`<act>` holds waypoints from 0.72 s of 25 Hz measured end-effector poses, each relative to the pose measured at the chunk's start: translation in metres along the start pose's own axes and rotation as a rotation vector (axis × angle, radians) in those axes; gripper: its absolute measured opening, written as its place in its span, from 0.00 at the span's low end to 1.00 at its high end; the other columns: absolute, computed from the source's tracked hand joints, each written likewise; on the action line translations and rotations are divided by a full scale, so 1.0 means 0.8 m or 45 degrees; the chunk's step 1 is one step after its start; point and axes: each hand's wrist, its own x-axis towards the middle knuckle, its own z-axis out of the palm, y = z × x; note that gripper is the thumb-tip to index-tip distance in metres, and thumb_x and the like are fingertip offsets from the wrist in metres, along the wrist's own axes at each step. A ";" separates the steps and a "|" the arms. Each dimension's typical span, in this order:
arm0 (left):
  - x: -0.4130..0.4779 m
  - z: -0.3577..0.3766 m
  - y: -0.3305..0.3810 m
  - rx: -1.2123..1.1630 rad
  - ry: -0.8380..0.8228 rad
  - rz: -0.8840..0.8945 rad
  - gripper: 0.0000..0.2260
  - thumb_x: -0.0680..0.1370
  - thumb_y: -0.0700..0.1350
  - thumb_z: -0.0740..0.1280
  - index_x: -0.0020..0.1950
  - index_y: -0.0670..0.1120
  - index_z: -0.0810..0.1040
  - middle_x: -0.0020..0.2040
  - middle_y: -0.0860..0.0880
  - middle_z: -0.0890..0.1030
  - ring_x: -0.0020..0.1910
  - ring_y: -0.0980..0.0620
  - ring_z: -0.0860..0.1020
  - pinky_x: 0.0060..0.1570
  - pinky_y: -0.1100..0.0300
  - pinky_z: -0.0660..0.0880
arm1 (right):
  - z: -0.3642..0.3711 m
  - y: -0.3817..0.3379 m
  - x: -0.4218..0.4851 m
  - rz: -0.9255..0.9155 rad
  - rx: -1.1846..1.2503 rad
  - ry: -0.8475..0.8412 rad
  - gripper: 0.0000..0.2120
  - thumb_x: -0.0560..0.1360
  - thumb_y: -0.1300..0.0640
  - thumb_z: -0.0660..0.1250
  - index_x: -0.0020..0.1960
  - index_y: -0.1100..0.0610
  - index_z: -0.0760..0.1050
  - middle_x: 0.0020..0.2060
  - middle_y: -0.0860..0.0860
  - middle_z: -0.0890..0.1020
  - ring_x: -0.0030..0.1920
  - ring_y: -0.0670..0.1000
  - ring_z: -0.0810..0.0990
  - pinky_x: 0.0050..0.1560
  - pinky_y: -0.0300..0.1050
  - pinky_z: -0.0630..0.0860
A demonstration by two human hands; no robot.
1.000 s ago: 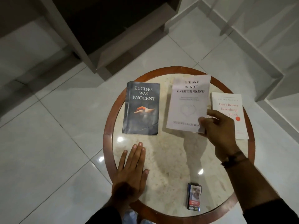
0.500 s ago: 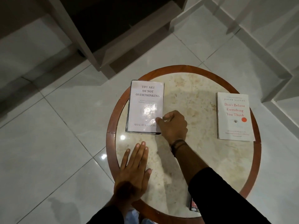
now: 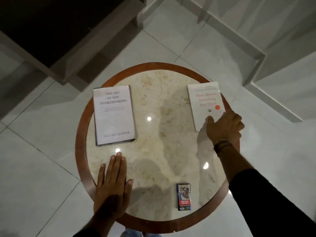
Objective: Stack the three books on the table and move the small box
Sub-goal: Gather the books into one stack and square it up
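Overhead view of a round table (image 3: 82, 134) with a marbled top and a reddish-brown wooden rim, standing on pale floor tiles (image 3: 34, 168). On the left side of the top, a pale book titled "The Art of Not Overthinking" (image 3: 114, 115) is lying face up; a thin dark edge is showing along its near and left borders, so it appears to be resting on something dark of about the same outline, though what lies beneath cannot be told. The left hand (image 3: 112, 185) is lying palm down near the table's front-left edge, fingers extended and held close together, the thumb set slightly apart; its fingertips are pointing toward the pale book and stopping just short of it, not touching. On the right side, a white book with red lettering (image 3: 204, 103) is lying face up, well apart from the pale book, with its outer edge over the rim. The right hand (image 3: 224, 129), wearing a dark wristband (image 3: 222, 146) below a dark sleeve (image 3: 265, 202), is covering that book's near right corner; the thumb is pressing on the cover, while the remaining fingers are curled at the book's right edge, and whether they are gripping beneath it cannot be told. The small box (image 3: 183, 196), dark with a printed label, is lying flat near the front edge of the table, between the two forearms and touched by neither hand.
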 end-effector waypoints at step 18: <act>0.004 -0.013 0.005 0.060 -0.007 -0.045 0.34 0.85 0.55 0.54 0.88 0.45 0.51 0.90 0.44 0.55 0.89 0.45 0.52 0.87 0.43 0.47 | -0.027 0.012 -0.078 -0.184 0.996 -0.536 0.11 0.83 0.63 0.70 0.61 0.49 0.82 0.48 0.46 0.92 0.49 0.49 0.93 0.42 0.41 0.88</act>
